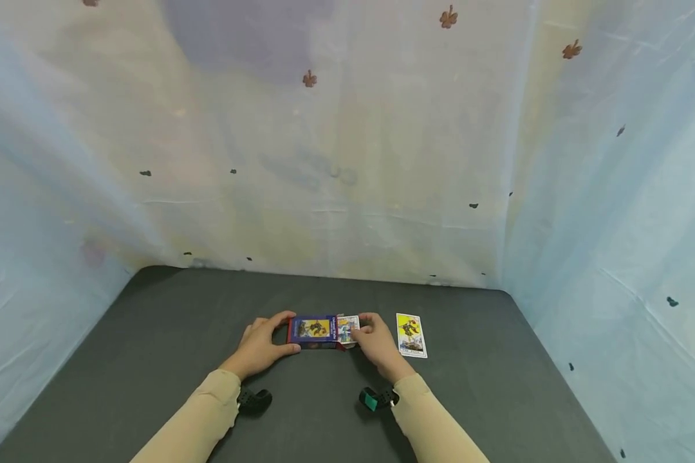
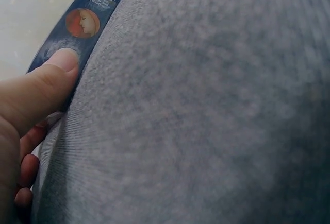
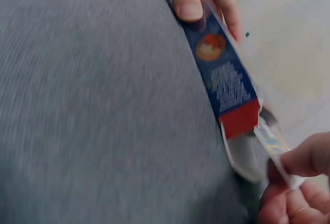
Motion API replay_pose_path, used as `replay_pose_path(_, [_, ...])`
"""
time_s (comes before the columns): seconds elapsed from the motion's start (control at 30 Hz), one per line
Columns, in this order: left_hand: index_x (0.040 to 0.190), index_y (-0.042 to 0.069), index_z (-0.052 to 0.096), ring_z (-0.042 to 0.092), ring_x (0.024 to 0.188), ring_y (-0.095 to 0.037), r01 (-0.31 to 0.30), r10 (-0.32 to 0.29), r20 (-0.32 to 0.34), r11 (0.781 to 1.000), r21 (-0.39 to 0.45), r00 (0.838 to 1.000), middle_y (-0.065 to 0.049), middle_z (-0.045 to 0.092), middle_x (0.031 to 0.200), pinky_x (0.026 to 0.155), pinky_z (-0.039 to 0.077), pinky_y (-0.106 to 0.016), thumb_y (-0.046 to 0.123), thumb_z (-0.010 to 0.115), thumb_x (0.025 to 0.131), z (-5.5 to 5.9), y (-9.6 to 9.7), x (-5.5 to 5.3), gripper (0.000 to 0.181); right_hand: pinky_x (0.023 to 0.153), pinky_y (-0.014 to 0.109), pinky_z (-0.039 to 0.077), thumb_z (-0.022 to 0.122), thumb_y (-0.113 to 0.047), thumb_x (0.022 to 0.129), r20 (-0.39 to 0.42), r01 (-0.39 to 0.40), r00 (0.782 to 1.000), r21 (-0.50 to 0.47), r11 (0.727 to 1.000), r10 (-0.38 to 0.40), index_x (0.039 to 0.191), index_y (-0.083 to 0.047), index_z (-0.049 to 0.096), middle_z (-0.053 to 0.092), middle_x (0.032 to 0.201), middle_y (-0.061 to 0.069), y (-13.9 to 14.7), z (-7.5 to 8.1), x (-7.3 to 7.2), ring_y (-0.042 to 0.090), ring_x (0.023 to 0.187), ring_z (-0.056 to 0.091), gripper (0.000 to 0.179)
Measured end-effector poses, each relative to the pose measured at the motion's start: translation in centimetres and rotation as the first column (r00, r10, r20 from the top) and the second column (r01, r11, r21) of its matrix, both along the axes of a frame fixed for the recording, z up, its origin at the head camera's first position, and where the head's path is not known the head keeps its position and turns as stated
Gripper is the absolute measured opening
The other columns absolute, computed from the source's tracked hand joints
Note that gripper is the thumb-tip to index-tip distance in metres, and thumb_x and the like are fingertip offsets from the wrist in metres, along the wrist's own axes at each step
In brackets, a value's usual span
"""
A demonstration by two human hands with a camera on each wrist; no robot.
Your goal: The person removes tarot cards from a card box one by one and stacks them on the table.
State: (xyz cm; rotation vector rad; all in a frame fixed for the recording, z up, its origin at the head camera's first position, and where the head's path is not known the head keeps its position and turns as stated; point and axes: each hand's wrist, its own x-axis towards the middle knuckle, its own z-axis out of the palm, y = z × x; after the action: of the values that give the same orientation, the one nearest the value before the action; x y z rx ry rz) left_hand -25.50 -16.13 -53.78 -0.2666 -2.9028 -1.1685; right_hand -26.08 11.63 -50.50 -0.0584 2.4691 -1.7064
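Note:
A blue and red card box (image 1: 313, 329) lies flat on the grey table, its picture side up and its open end to the right. My left hand (image 1: 262, 345) grips the box's left end, the thumb on the near side, as the left wrist view shows on the box's blue side (image 2: 82, 26). With my right hand (image 1: 378, 344) I pinch cards (image 1: 347, 328) that stick partly out of the open end; how many is hidden. In the right wrist view, a white flap (image 3: 242, 154) hangs open below these cards (image 3: 273, 144).
To the right of my right hand, a single yellow picture card (image 1: 411, 335) lies face up on the grey table (image 1: 301, 418). A pale plastic sheet (image 1: 347, 212) with leaf shapes hangs behind the table and along both sides.

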Motion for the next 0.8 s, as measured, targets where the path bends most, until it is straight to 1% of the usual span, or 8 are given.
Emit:
replay_pose_path(0.17, [0.14, 0.038, 0.047, 0.042, 0.113, -0.032, -0.012, 0.012, 0.002, 1.0, -0.01, 1.0, -0.011, 0.047, 0.13, 0.089, 0.035, -0.055, 0.06, 0.075, 0.074, 0.48, 0.12, -0.02, 0.075, 0.058, 0.03, 0.038, 0.055, -0.012, 0.096, -0.041, -0.001, 0.999, -0.005, 1.0, 0.001, 0.142, -0.007, 0.041, 0.058, 0.087, 0.01, 0.89, -0.23, -0.36, 0.016, 0.066, 0.047, 0.048])
replay_pose_path(0.33, [0.14, 0.038, 0.047, 0.042, 0.116, -0.032, -0.004, 0.004, 0.008, 1.0, -0.01, 1.0, -0.009, 0.049, 0.132, 0.09, 0.035, -0.056, 0.059, 0.075, 0.075, 0.4, 0.2, 0.24, 0.074, 0.056, 0.03, 0.037, 0.054, -0.01, 0.095, -0.037, -0.068, 0.997, 0.033, 0.997, 0.07, 0.148, -0.013, 0.037, 0.054, 0.084, 0.009, 1.18, -0.42, -0.27, 0.016, 0.064, 0.045, 0.056])
replay_pose_path(0.4, [0.14, 0.039, 0.047, 0.042, 0.116, -0.031, -0.006, 0.006, 0.019, 1.0, -0.008, 1.0, -0.008, 0.049, 0.132, 0.09, 0.035, -0.056, 0.061, 0.075, 0.074, 0.23, 0.18, 0.34, 0.075, 0.057, 0.031, 0.037, 0.053, -0.009, 0.096, -0.029, -0.099, 0.995, 0.038, 0.994, 0.1, 0.149, -0.014, 0.036, 0.056, 0.089, 0.009, 1.22, -0.28, -0.09, 0.017, 0.068, 0.047, 0.056])
replay_pose_path(0.5, [0.139, 0.04, 0.047, 0.041, 0.116, -0.032, -0.011, 0.011, 0.022, 1.0, 0.0, 1.0, -0.008, 0.048, 0.133, 0.09, 0.035, -0.057, 0.063, 0.075, 0.073, 0.08, 0.16, 0.32, 0.075, 0.06, 0.032, 0.039, 0.052, -0.01, 0.097, -0.029, -0.123, 0.992, 0.033, 0.992, 0.124, 0.148, -0.013, 0.037, 0.059, 0.102, 0.011, 1.22, -0.02, 0.07, 0.019, 0.078, 0.052, 0.054])
replay_pose_path(0.57, [0.139, 0.042, 0.046, 0.041, 0.116, -0.032, -0.016, 0.016, 0.019, 1.0, -0.001, 1.0, -0.007, 0.048, 0.133, 0.09, 0.035, -0.057, 0.064, 0.074, 0.072, 0.05, 0.14, 0.22, 0.075, 0.066, 0.033, 0.042, 0.053, -0.012, 0.097, -0.039, -0.129, 0.991, 0.04, 0.991, 0.13, 0.147, -0.011, 0.037, 0.06, 0.111, 0.012, 1.14, 0.14, 0.11, 0.02, 0.087, 0.056, 0.052])
replay_pose_path(0.63, [0.139, 0.042, 0.046, 0.041, 0.116, -0.031, -0.021, 0.021, 0.013, 1.0, -0.004, 1.0, -0.008, 0.047, 0.133, 0.09, 0.035, -0.056, 0.065, 0.073, 0.072, 0.07, 0.12, 0.12, 0.076, 0.072, 0.035, 0.046, 0.055, -0.015, 0.097, -0.04, -0.128, 0.991, 0.042, 0.991, 0.13, 0.146, -0.01, 0.037, 0.059, 0.117, 0.013, 1.03, 0.17, 0.07, 0.021, 0.094, 0.058, 0.052])
replay_pose_path(0.73, [0.139, 0.041, 0.046, 0.041, 0.116, -0.032, -0.023, 0.023, 0.012, 1.0, -0.005, 1.0, -0.008, 0.048, 0.132, 0.09, 0.035, -0.056, 0.065, 0.073, 0.072, 0.14, 0.16, 0.11, 0.076, 0.078, 0.037, 0.049, 0.058, -0.018, 0.097, -0.045, -0.123, 0.991, 0.063, 0.99, 0.126, 0.145, -0.008, 0.037, 0.059, 0.119, 0.013, 0.95, -0.09, -0.05, 0.02, 0.098, 0.06, 0.053])
replay_pose_path(0.8, [0.139, 0.041, 0.047, 0.041, 0.116, -0.032, -0.023, 0.023, 0.021, 1.0, -0.006, 1.0, -0.008, 0.048, 0.132, 0.09, 0.035, -0.057, 0.065, 0.074, 0.072, 0.07, 0.2, 0.19, 0.076, 0.076, 0.036, 0.049, 0.059, -0.018, 0.096, -0.038, -0.115, 0.992, 0.065, 0.991, 0.117, 0.144, -0.007, 0.038, 0.06, 0.114, 0.012, 0.96, -0.38, -0.14, 0.019, 0.096, 0.061, 0.053])
